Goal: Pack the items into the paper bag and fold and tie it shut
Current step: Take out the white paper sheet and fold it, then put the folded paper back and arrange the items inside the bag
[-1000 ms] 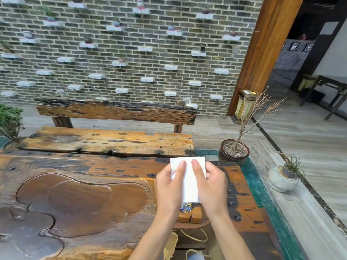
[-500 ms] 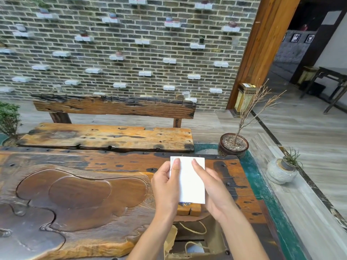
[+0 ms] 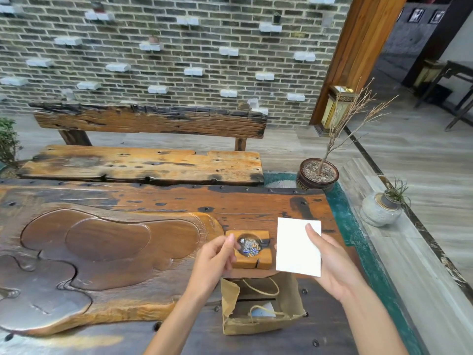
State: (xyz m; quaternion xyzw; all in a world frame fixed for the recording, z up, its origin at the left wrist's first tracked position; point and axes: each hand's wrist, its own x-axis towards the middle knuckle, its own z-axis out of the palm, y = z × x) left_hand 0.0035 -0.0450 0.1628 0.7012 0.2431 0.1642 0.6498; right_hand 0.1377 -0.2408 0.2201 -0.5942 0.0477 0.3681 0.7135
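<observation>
A white card is held flat over the table's right end by my right hand, thumb on top and fingers underneath. My left hand hovers with loosely curled fingers at the left edge of a small wooden block; it holds nothing. The block lies on the table and has a round glass inset with colourful bits. Below it stands an open brown paper bag with twine handles. A white and blue item shows inside the bag.
The carved wooden table has a sunken tray shape on its left. A wooden bench stands behind it. A pot with a bare twig and a grey stone pot stand to the right.
My left hand let go of the card and moved left towards the block. The right hand carried the card to the right, uncovering the block. The view dipped, showing the bag.
</observation>
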